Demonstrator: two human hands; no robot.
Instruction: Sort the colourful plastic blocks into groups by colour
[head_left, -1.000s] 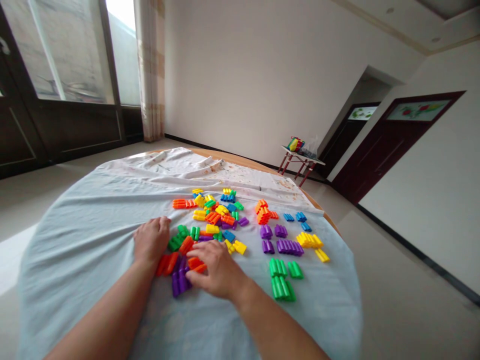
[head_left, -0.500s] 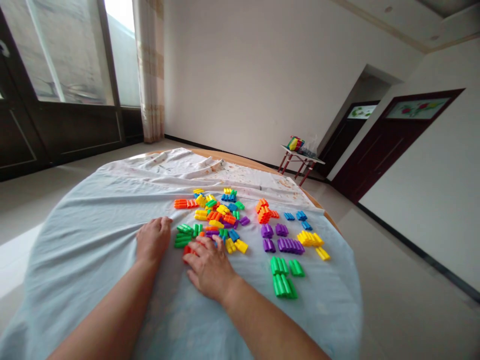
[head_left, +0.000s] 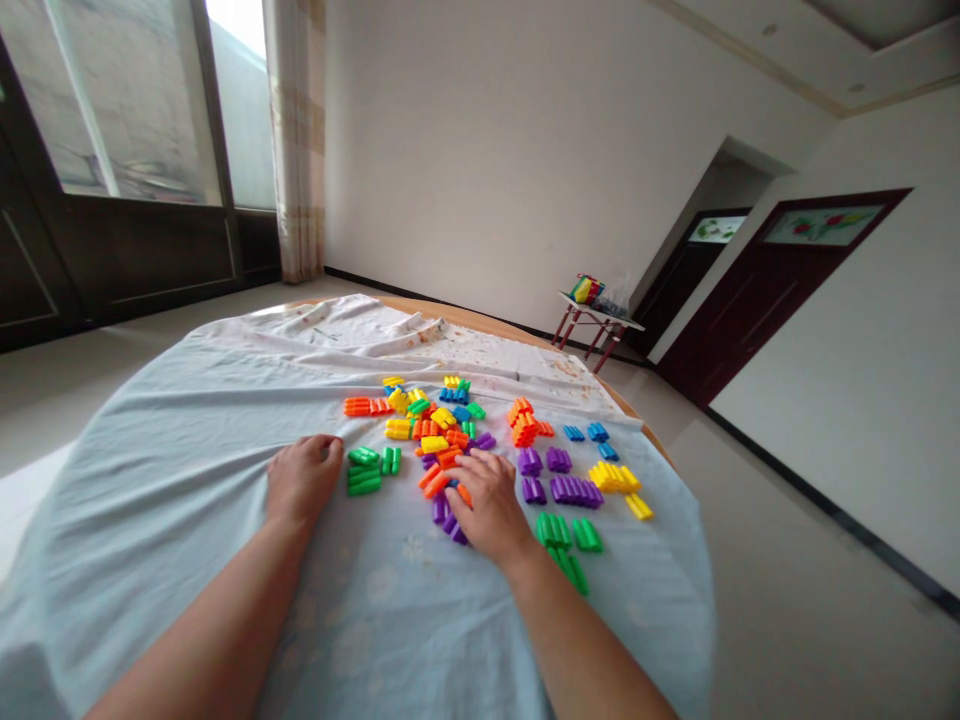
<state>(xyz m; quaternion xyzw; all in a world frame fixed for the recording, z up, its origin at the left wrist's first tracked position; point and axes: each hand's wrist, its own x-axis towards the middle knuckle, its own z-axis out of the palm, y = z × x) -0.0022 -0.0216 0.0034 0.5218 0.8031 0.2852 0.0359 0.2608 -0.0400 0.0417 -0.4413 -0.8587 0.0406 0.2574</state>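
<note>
Ridged plastic toy blocks in several colours lie in loose groups on a pale blue bedsheet (head_left: 172,500). My left hand (head_left: 304,478) rests flat on the sheet, holding nothing, with its fingertips just left of a few green blocks (head_left: 364,470). My right hand (head_left: 487,505) lies cupped over the middle of the spread, touching orange blocks (head_left: 436,482) and purple blocks (head_left: 445,515) at its little-finger side. Sorted-looking groups of purple blocks (head_left: 575,491), yellow blocks (head_left: 613,477) and green blocks (head_left: 555,530) lie to its right.
A white stained cloth (head_left: 375,335) covers the far part of the round bed, whose wooden rim (head_left: 480,322) shows behind it. A small table (head_left: 592,318) with bags stands beyond, near dark doors (head_left: 780,270). Tiled floor surrounds the bed.
My right hand has slid to the right and forward, and orange and purple blocks now lie in the middle. The green blocks sit apart near my left hand, which has stayed put.
</note>
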